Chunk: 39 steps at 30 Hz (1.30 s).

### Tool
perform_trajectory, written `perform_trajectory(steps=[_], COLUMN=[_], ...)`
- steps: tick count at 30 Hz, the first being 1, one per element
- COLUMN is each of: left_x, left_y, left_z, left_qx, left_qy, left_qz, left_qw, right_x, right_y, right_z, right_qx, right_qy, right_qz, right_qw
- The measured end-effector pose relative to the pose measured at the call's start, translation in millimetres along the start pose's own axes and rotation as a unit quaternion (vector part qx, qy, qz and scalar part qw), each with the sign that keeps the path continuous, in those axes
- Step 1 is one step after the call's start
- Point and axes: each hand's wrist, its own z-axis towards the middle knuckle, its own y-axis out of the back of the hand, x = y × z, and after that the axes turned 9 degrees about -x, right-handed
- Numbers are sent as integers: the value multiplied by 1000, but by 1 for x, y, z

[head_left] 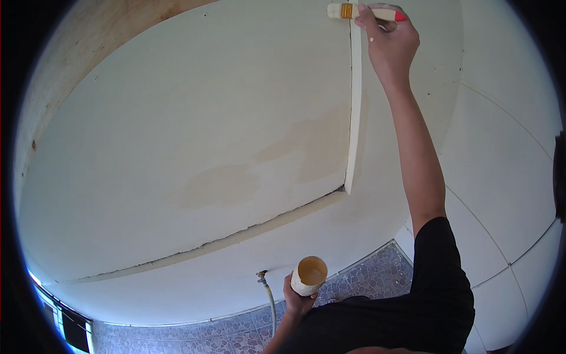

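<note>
Your right hand (394,47) pinches the brush (347,10) by its handle, leaving the bristles free, up by the pale strip (356,94). Your left hand (299,303) grips the cup (303,287) well below, mouth upward, probably so the tan liquid (312,274) inside doesn't spill.

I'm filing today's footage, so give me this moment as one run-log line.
right hand: holds brush, bristles leftward, contact with wall unclear; left hand: holds cup, tan inside; wall: darker patches; tap: left of cup
</note>
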Motion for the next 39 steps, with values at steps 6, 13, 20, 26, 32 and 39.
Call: perform_trajectory(steps=[6, 13, 20, 26, 32, 39], left_x=[-5, -9, -5, -11, -11, -6], left_y=[11, 0, 9, 9, 11, 11], left_z=[1, -6, 1, 1, 7, 10], left_qx=[-4, -3, 1, 6, 5, 15], left_qy=[-24, -1, -12, -21, -11, -1], left_qz=[-6, -21, -22, -22, -5, -5], left_qw=[1000, 1000, 1000, 1000, 1000, 1000], right_x=[1, 40, 43, -36, -25, 1], right_y=[-34, -106, -91, -22, -11, -72], right_z=[1, -46, -32, 23, 23, -26], right_qx=[-59, -27, -21, -69, -79, -50], right_qy=[132, 313, 84, -45, 90, 313], right_qz=[-38, 5, 155, 150, 34, -48], right_qw=[989, 949, 984, 985, 992, 947])
